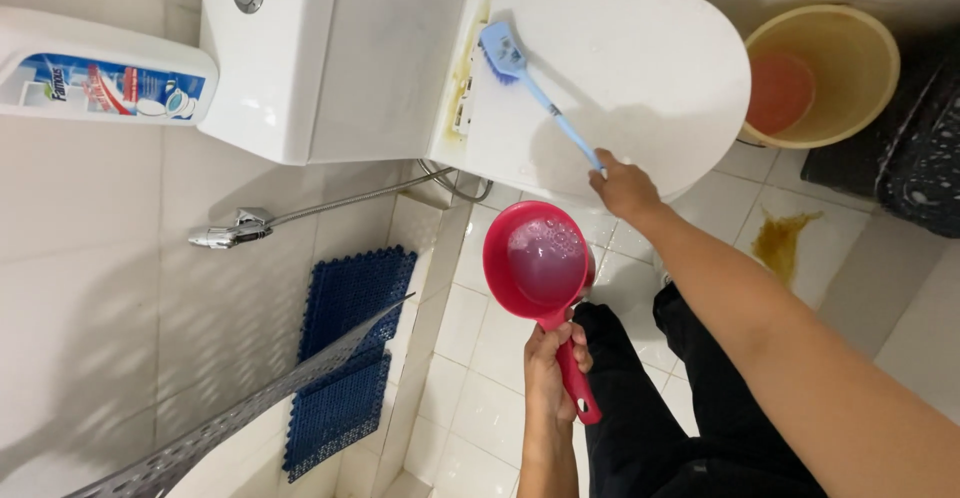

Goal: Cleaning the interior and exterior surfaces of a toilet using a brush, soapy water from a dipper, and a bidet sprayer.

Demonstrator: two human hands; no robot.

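Note:
My right hand [622,184] grips the handle end of a light blue toilet brush [535,90]. Its bristled head rests on the closed white toilet lid [640,68], near the stained hinge by the cistern. My left hand [552,370] holds a red dipper [540,261] by its handle, below the toilet and over the tiled floor. The dipper is level and holds soapy water with bubbles.
A white toilet cistern [300,58] stands against the wall. A white cleaner bottle [100,78] sits at upper left. A yellow bucket [850,58] with reddish water is at upper right. A bidet sprayer [235,230], a blue floor mat [345,358] and a yellow floor stain [785,241] are nearby.

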